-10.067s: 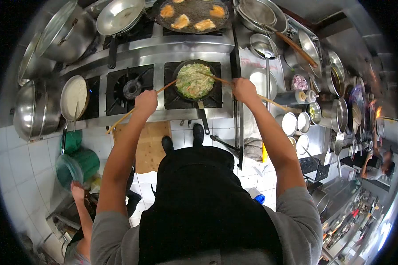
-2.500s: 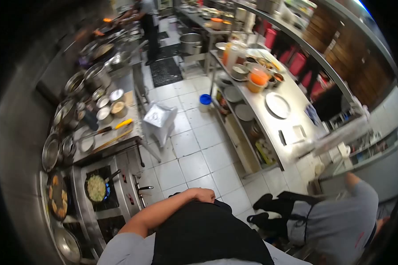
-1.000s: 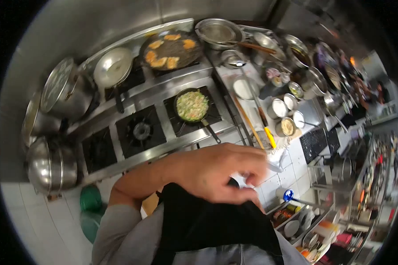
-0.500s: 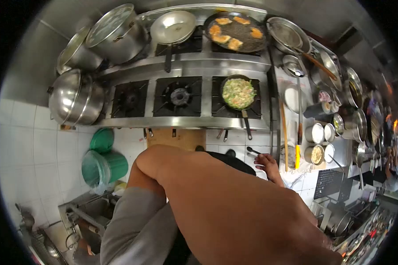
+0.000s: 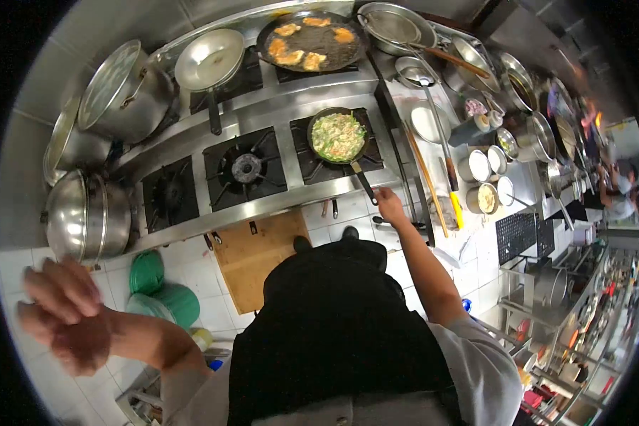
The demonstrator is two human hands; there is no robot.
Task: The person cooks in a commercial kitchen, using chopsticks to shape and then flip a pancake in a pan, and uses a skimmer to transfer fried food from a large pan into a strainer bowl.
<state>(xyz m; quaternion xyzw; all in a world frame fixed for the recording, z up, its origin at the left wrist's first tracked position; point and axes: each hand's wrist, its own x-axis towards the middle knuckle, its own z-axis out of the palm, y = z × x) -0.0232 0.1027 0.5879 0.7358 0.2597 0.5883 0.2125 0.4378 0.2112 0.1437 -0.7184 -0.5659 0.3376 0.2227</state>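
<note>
A small frying pan [image 5: 318, 157] with a pale and green chopped mixture [image 5: 339, 137] sits on the front right burner. My right hand [image 5: 389, 206] is closed at the end of its black handle [image 5: 364, 184]. At the far left, my left hand [image 5: 64, 312] is raised over the tiled floor, blurred, its fingers loosely bent and apart, with nothing visible in it. Behind the small pan, a large black pan [image 5: 326, 46] holds several browned pieces [image 5: 314, 62] in oil.
An empty pan [image 5: 210, 60] rests on a back burner. Large pots [image 5: 126, 92] and a domed steel vessel [image 5: 85, 216] stand left. Bowls, a wooden stick [image 5: 427, 177] and a yellow-handled tool [image 5: 455, 206] lie right. A green bin [image 5: 177, 304] stands below; people [image 5: 621, 188] are far right.
The bare arm that crossed the view has swung away, and my left hand now shows at far left. My right hand has come up to the small pan's handle. The view has turned.
</note>
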